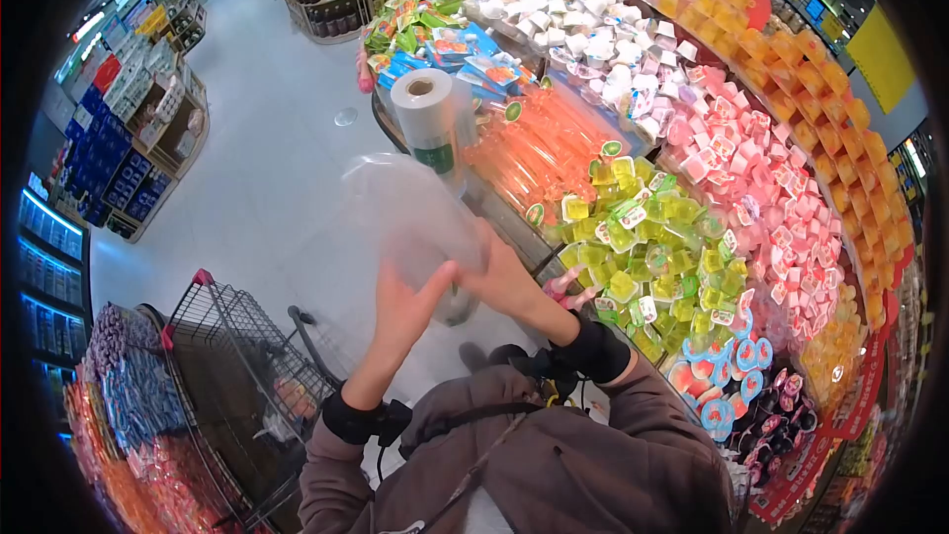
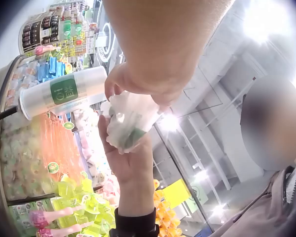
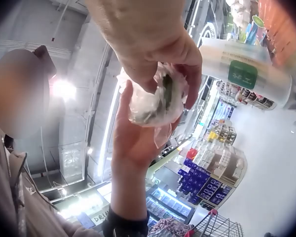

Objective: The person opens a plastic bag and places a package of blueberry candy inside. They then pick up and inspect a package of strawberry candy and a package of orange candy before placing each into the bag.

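Note:
A clear plastic bag (image 1: 420, 213) with a green print is bunched between the two hands, its loose part spreading above them in the head view. My left hand (image 1: 403, 299) holds it from the left, and my right hand (image 1: 502, 279) from the right. In the left wrist view the left fingers curl at the top of the crumpled bag (image 2: 130, 123), with the right palm (image 2: 130, 160) behind it. The right wrist view has the right hand (image 3: 155, 54) pinching the bag (image 3: 158, 101) over the left palm (image 3: 135, 143). A white bag roll (image 1: 423, 109) stands just beyond the hands.
A display of jelly cups (image 1: 633, 262) and orange sticks (image 1: 544, 148) curves along the right side. A wire shopping cart (image 1: 247, 356) is at the lower left, near piled packets (image 1: 143, 405). White floor (image 1: 267, 109) stretches ahead to shelves (image 1: 153, 129).

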{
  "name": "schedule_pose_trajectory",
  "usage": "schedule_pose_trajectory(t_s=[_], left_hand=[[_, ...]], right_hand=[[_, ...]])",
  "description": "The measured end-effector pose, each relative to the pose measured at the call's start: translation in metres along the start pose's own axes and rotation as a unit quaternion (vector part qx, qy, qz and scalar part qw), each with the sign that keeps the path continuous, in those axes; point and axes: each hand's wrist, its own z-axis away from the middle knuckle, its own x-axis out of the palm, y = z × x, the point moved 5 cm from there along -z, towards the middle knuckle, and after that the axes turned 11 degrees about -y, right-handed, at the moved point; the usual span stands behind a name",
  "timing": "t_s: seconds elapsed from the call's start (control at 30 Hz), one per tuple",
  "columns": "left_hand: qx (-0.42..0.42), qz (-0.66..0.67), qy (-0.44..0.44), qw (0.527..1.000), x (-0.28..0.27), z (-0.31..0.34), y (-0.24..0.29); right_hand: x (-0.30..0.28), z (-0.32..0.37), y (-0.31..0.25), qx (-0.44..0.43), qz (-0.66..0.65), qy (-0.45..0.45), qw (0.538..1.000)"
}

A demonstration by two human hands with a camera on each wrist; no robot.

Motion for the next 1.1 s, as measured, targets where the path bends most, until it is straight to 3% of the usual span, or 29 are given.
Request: schedule_pose_trajectory(t_s=[0.07, 0.17, 0.27, 0.37, 0.47, 0.67, 0.77, 0.87, 0.97, 1.1], left_hand=[[-0.048, -0.037, -0.011, 0.998, 0.000, 0.002, -0.003], [-0.060, -0.021, -0.021, 0.998, -0.002, 0.010, -0.029], [-0.069, 0.066, -0.018, 0.995, -0.012, 0.011, -0.044], [-0.108, 0.192, 0.044, 0.974, -0.024, 0.017, -0.052], [-0.154, 0.229, 0.061, 0.959, -0.035, 0.026, -0.060], [-0.171, 0.304, 0.093, 0.933, -0.043, 0.037, -0.069], [-0.192, 0.245, 0.086, 0.947, -0.044, 0.039, -0.062], [-0.086, 0.040, 0.148, 0.984, -0.054, 0.042, -0.073], [0.052, -0.145, 0.130, 0.979, -0.060, 0.040, -0.050], [0.008, -0.128, 0.114, 0.985, -0.061, 0.043, -0.050]], right_hand=[[0.001, 0.004, 0.001, 0.038, 0.018, -0.012, 0.999], [0.005, 0.007, 0.019, 0.081, -0.132, -0.059, 0.986], [-0.005, 0.010, 0.042, 0.096, -0.154, -0.048, 0.982], [-0.017, 0.018, 0.056, 0.129, -0.303, 0.058, 0.942], [-0.028, 0.023, 0.038, 0.192, -0.302, 0.048, 0.932], [-0.036, 0.031, 0.063, 0.181, -0.351, -0.014, 0.918], [-0.033, 0.025, 0.048, 0.154, -0.258, 0.034, 0.953], [-0.030, 0.023, 0.065, 0.121, 0.028, -0.011, 0.992], [-0.027, 0.023, 0.057, 0.099, 0.106, -0.015, 0.989], [-0.014, 0.021, 0.046, 0.146, 0.007, -0.047, 0.988]])
